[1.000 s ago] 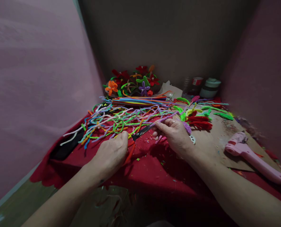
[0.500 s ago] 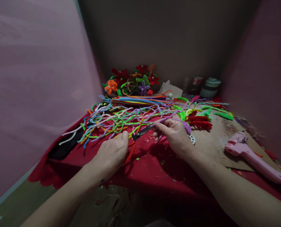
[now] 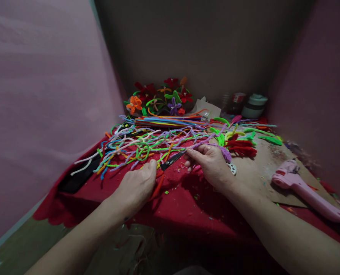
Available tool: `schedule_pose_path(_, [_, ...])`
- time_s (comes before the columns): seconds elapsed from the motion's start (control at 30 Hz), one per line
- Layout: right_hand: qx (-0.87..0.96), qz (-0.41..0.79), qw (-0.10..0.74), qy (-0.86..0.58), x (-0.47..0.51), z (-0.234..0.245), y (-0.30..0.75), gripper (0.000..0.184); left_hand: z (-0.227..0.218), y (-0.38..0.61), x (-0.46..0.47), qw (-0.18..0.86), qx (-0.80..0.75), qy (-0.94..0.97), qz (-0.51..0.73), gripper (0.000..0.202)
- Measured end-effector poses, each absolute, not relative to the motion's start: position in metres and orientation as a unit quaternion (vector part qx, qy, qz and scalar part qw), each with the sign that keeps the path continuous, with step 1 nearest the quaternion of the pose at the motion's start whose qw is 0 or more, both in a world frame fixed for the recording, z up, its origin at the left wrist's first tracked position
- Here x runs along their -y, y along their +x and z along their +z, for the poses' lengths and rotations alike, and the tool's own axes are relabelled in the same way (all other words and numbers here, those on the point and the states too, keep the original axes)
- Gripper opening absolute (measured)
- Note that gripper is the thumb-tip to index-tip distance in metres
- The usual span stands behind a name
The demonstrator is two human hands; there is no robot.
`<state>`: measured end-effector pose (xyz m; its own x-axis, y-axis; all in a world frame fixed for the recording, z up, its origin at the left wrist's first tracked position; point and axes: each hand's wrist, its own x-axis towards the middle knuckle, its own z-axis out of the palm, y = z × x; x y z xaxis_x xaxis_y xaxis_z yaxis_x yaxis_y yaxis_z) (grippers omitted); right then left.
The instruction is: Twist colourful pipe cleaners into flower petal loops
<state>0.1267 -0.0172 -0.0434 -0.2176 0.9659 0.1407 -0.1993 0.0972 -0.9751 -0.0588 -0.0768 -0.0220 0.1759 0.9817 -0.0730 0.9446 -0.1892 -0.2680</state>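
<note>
My left hand (image 3: 140,181) is closed round a pair of scissors with red handles; their dark blades (image 3: 172,159) point up and right. At the blade tips, my right hand (image 3: 208,162) pinches a purple pipe cleaner (image 3: 200,144) between thumb and fingers. Fuzzy purple loops (image 3: 226,154) show just beyond that hand's knuckles. Under and behind both hands spreads a tangle of twisted pipe cleaners (image 3: 143,152) in green, white, purple and orange. My fingers hide the grip on the handles and part of the purple stem.
Straight pipe cleaners (image 3: 170,122) lie bundled behind the tangle, before several fuzzy flowers (image 3: 174,106). Right of my hands, a board (image 3: 263,168) bears red petals (image 3: 241,147) and a pink glue gun (image 3: 304,193). A lidded jar (image 3: 255,105) stands behind. Scraps dot the red cloth (image 3: 184,206).
Almost nothing differs. My left hand has shifted very slightly with the scissors; my right hand keeps its pinch on the purple pipe cleaner.
</note>
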Motion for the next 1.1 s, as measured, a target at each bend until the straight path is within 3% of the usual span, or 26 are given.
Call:
schedule_pose_path(0.8, [0.515, 0.564, 0.534, -0.362, 0.014, -0.046, 0.126, 0.019, -0.013, -0.045, 0.071, 0.034, 0.634, -0.763, 0.123, 0.030])
schedule_pose_path(1.1, [0.520, 0.557, 0.534, -0.367, 0.016, -0.045, 0.126, 0.021, -0.018, -0.061, 0.055, 0.085, 0.637, -0.760, 0.094, 0.027])
